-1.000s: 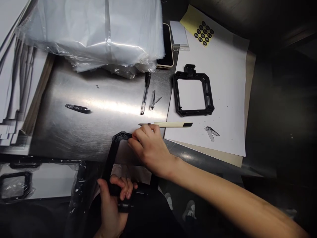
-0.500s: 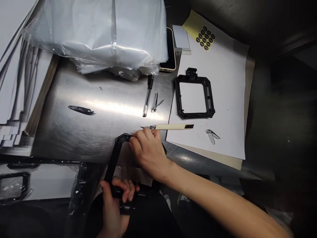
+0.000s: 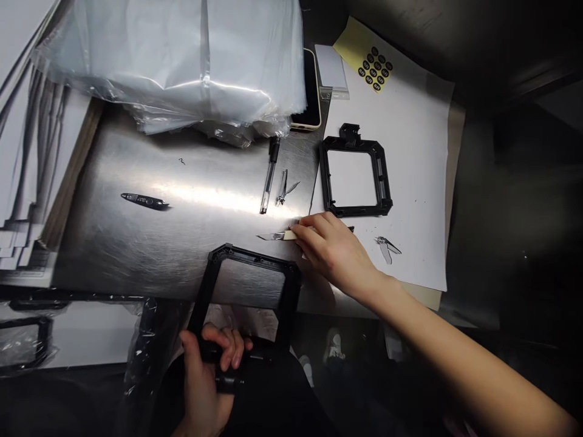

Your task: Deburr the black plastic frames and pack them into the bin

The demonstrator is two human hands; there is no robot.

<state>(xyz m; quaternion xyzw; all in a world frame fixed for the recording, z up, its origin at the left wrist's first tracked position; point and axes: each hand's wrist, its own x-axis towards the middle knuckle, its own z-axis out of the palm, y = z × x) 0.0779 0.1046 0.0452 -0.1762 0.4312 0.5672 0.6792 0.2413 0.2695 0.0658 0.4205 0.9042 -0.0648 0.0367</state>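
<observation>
plainly, the left hand [image 3: 206, 379] grips a frame [image 3: 255, 257].

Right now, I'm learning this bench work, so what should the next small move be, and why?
Perhaps lift the craft knife with the right hand: that hand appears to grip its handle, the bare blade points away from the hand, and the left hand holds a black frame.

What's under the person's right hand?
A cream-handled craft knife: its pointed silver blade and dark tail show either side of the right hand. Covered: most of the handle and part of the white paper sheet.
</observation>
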